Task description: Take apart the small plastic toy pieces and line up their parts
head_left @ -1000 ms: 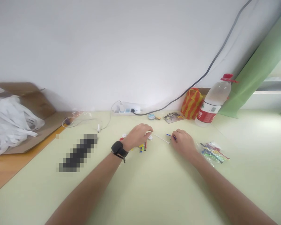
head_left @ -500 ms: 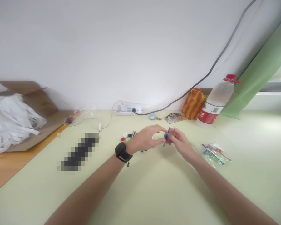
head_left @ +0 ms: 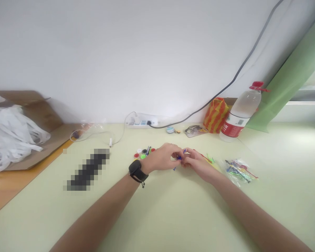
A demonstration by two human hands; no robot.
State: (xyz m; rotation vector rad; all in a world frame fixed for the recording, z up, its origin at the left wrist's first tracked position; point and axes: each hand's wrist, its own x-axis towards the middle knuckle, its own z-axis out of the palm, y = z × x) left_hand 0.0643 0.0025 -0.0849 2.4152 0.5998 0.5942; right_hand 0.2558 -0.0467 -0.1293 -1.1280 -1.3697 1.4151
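Above the table, a small blue plastic piece [head_left: 179, 158] with a thin rod is pinched between my two hands. The thumb and fingers of my left hand [head_left: 165, 157] close on its left side; a black watch sits on that wrist. My right hand [head_left: 198, 163] grips it from the right, fingers curled, and a blue tip shows above them. Fingers cover most of the piece, so its full shape is hidden. Close behind my left hand lie several small round discs [head_left: 136, 155] in red, white, black and green, with thin sticks [head_left: 148, 150] beside them.
To the right lies a clear bag [head_left: 238, 171] of coloured plastic parts. Farther back stand a large water bottle [head_left: 238, 115], a striped bag [head_left: 215, 115] and a power strip [head_left: 141, 121]. At left are a cardboard box [head_left: 42, 112] with white strips and a blurred dark object [head_left: 89, 170].
My hands have drawn together and shifted slightly left. The blue piece has turned and is now more covered by fingers. Red and green sticks behind my right hand have come into view.
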